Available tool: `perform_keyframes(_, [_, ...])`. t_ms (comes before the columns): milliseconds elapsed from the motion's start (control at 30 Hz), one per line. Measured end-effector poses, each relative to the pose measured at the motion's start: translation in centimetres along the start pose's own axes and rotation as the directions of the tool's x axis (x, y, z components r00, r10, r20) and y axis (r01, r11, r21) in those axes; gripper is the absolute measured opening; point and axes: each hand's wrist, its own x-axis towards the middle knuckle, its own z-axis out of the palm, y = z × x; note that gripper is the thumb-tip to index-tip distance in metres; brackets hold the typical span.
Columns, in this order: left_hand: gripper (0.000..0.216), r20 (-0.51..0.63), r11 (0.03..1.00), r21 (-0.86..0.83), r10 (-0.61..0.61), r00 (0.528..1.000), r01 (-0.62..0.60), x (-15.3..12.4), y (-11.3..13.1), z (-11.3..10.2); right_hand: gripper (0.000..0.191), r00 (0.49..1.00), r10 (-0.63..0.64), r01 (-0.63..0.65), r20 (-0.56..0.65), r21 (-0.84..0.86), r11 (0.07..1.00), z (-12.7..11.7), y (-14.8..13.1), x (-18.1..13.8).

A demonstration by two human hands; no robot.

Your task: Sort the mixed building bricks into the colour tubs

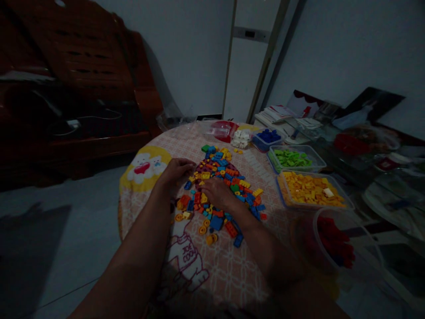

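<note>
A heap of mixed toy building bricks [217,221], in blue, orange, yellow, red and green, spreads over the middle of the round table. My left hand [177,170] is at the heap's left edge, its fingers curled together; whatever is in them is too dark and small to make out. Over the middle of the heap lies my right hand [217,192], fingers bent down among the bricks beside a small yellow brick [202,183]. Its fingertips look closed, and what they grip is hidden. Several yellow wheel-like pieces [202,230] lie at the near side.
Along the table's right side stand clear tubs of blue bricks [268,136], green bricks [292,158], yellow bricks [312,189] and red bricks [335,243]. White bricks [241,139] are piled at the back, near a clear container [214,130]. A wooden bench [93,66] stands behind left.
</note>
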Motion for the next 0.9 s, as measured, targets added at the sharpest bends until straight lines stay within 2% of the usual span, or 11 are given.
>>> perform_keyframes(333, [0.040, 0.021, 0.999, -0.038, 0.001, 1.000, 0.000, -0.2, 0.1, 0.1, 0.021, 0.995, 0.004, 0.011, -0.102, 0.150, 0.989, -0.4, 0.7, -0.2])
perform_keyframes(467, [0.039, 0.026, 0.999, -0.048, -0.005, 1.000, 0.006, 0.2, -0.4, 0.1, 0.019, 0.973, 0.118, -0.083, -0.198, 0.179, 0.980, -1.8, 1.4, -0.5])
perform_keyframes(600, [0.039, 0.019, 0.998, -0.058, 0.007, 1.000, -0.006, 0.4, -1.0, 0.0, 0.019, 0.910, 0.309, -0.254, -0.277, 0.217, 0.943, -3.4, 2.9, -1.2])
perform_keyframes(667, [0.039, 0.023, 0.999, -0.051, 0.010, 1.000, -0.009, 0.4, -0.9, 0.0, 0.019, 0.895, 0.336, -0.283, -0.293, 0.211, 0.936, -3.6, 3.4, -1.4])
perform_keyframes(733, [0.040, 0.032, 0.999, -0.045, 0.008, 0.999, -0.006, 0.3, -0.8, 0.0, 0.018, 0.911, 0.283, -0.233, -0.302, 0.190, 0.954, -3.2, 3.2, -1.3])
perform_keyframes(800, [0.040, 0.029, 0.999, -0.047, 0.009, 1.000, -0.008, 0.2, -0.5, 0.0, 0.021, 0.943, 0.169, -0.130, -0.287, 0.151, 0.980, -2.5, 2.4, -0.9])
perform_keyframes(900, [0.040, 0.018, 0.999, -0.048, 0.009, 1.000, -0.008, 0.1, -0.3, 0.1, 0.025, 0.980, 0.007, 0.003, -0.200, 0.052, 0.999, -1.0, 0.5, -0.5])
